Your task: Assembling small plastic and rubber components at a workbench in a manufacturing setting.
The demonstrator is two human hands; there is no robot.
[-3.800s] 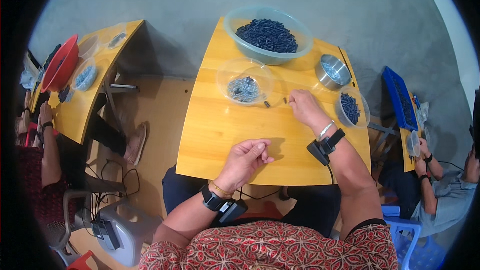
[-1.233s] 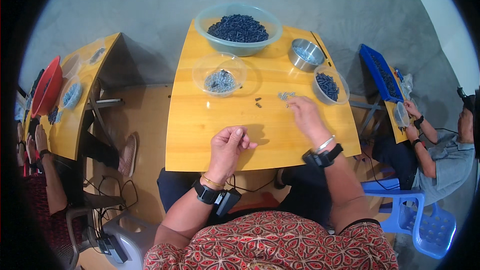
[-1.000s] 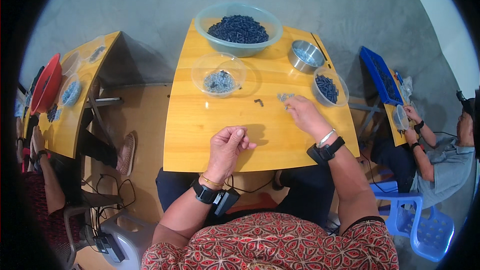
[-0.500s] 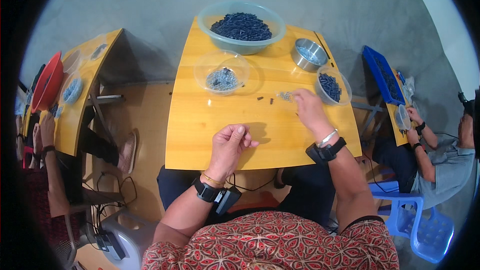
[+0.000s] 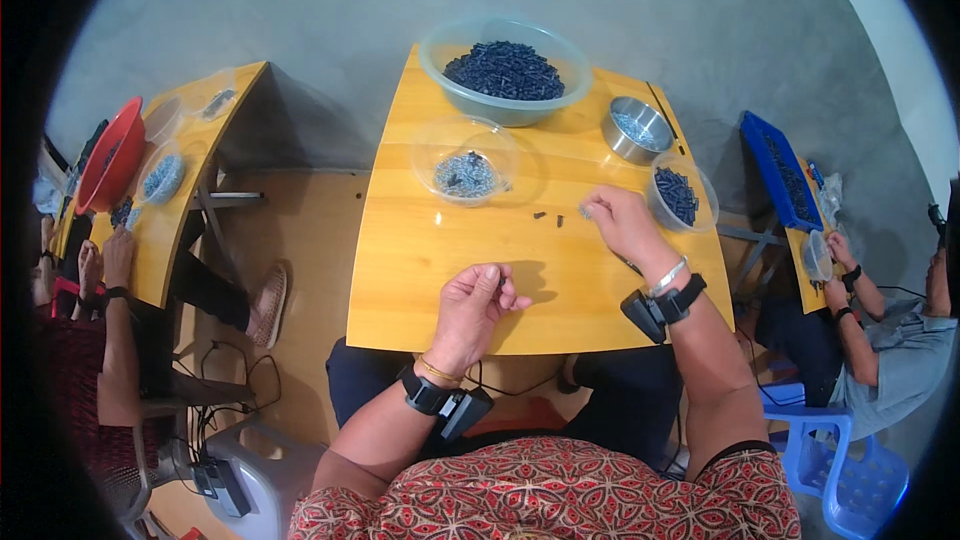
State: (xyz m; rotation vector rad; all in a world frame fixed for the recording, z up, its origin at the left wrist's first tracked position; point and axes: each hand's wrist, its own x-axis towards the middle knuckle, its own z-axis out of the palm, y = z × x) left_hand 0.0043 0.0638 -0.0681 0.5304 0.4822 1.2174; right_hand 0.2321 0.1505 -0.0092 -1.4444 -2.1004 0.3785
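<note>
My left hand (image 5: 476,308) is closed above the near part of the yellow table (image 5: 420,290), thumb against the curled fingers, with a small dark piece (image 5: 502,281) showing between them. My right hand (image 5: 625,223) reaches further out, fingertips pinched down at the tabletop over some small silvery parts (image 5: 585,211), which it mostly hides. What the right fingers hold cannot be made out. Two loose dark pieces (image 5: 560,221) lie just left of those fingertips. Close to the right hand's outer side stands a clear tub (image 5: 712,202) of dark blue cylindrical pieces (image 5: 676,196).
A clear bowl (image 5: 425,152) of silvery parts stands mid-left. Behind it is a large basin (image 5: 440,70) heaped with dark pieces (image 5: 508,70), and a metal bowl (image 5: 620,145) sits back right. Co-workers sit at tables on both sides. A blue plastic chair (image 5: 850,475) is at lower right.
The whole view has shifted, the table now lying slightly lower and further right. My right hand now covers most of the silvery parts. A dark piece now shows in my left fingers.
</note>
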